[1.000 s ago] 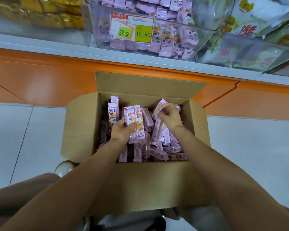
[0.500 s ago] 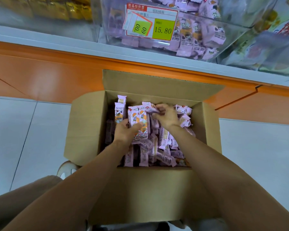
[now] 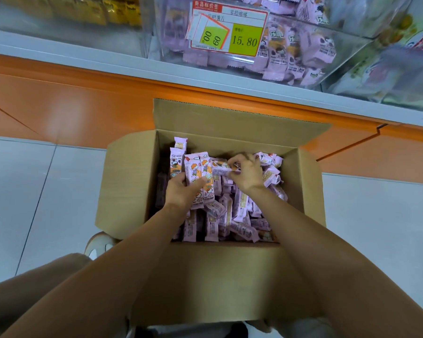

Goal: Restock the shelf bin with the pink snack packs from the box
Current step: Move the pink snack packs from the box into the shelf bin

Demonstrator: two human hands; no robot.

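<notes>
In the head view my left hand [image 3: 184,192] grips a bunch of pink snack packs [image 3: 196,172] inside the open box [image 3: 127,186]. Their long axis points away from me, toward the shelf bin [image 3: 347,42]. My right hand [image 3: 247,175] pinches one pack [image 3: 219,167] lying crosswise, its long axis going left to right.

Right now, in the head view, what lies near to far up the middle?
Near wall of the cardboard box → loose pink snack packs → box's far flap → orange shelf base → white shelf ledge → clear shelf bin.
</notes>
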